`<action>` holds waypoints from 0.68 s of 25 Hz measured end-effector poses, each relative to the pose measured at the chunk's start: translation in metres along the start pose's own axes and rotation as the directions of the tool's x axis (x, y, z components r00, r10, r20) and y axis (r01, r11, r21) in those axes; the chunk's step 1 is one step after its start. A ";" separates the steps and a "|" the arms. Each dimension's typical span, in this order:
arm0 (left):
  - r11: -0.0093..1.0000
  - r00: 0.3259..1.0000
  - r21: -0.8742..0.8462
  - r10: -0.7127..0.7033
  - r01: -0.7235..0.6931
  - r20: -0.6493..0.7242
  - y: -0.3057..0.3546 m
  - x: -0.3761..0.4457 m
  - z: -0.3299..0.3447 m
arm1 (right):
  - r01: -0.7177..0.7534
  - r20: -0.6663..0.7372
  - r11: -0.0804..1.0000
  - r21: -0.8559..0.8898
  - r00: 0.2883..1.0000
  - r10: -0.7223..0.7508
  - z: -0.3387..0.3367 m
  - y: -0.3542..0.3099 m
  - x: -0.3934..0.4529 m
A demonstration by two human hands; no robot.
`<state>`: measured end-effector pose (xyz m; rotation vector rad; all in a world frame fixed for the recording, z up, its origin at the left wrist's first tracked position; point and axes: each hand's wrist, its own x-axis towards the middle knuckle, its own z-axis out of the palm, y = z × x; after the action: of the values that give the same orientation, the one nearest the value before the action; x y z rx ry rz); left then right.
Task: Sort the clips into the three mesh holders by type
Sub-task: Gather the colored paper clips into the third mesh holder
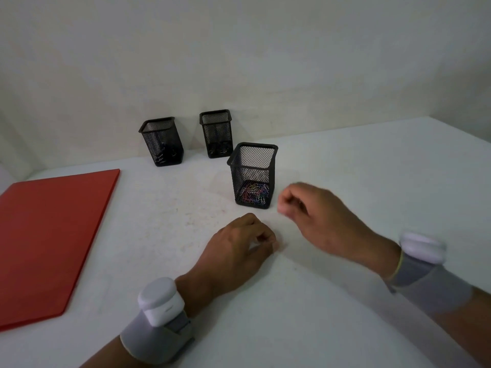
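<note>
Both hands are low over the white surface (345, 301), close together but apart. The left hand (239, 245) rests on the surface with its fingers curled in toward the thumb; something small and pale seems to sit at the fingertips, but it is too small and blurred to say whether a clip is pinched there. The right hand (308, 208) is raised a little above the surface, just beyond and to the right of the left one, with fingers also curled and thumb meeting the forefinger; motion blur hides whether it grips anything. Just beyond the left hand, and right beside the right hand's knuckles on their left, stands the nearest mesh holder (252, 173), upright, with a heap of coloured paper clips (253, 193) in its bottom. Well beyond both hands, near the wall, stand the other two mesh holders: the far left holder (161, 140) and the far middle holder (216, 134), each with dark clips showing dimly through the mesh. Far to the left of the left hand lies a flat red folder (50, 235). Each wrist wears a grey band carrying a white device, the left one (159, 301) and the right one (422, 247).
</note>
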<state>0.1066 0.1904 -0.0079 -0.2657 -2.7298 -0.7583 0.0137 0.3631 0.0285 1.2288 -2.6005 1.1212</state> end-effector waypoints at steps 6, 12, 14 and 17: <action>1.000 0.987 -0.022 -0.018 0.015 -0.162 0.005 0.011 -0.016 | 0.052 -0.279 0.994 0.092 0.960 -0.025 -0.025 -0.023 0.075; 0.988 0.894 -0.143 -0.110 0.052 -0.434 0.015 0.052 -0.055 | 0.099 -0.349 0.989 0.107 0.936 -0.056 -0.002 -0.018 0.054; 0.995 0.877 -0.092 -0.078 0.039 -0.474 0.012 0.069 -0.064 | 0.084 -0.257 0.989 0.122 0.965 -0.050 0.006 -0.013 0.035; 0.999 0.882 0.019 -0.036 0.050 -0.469 0.001 0.088 -0.069 | 0.062 0.030 0.994 0.088 0.997 -0.065 0.014 -0.009 0.010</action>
<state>0.0396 0.1637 0.0776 -0.0071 -2.2879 -0.6855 0.0162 0.3436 0.0264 1.3485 -2.5406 1.2253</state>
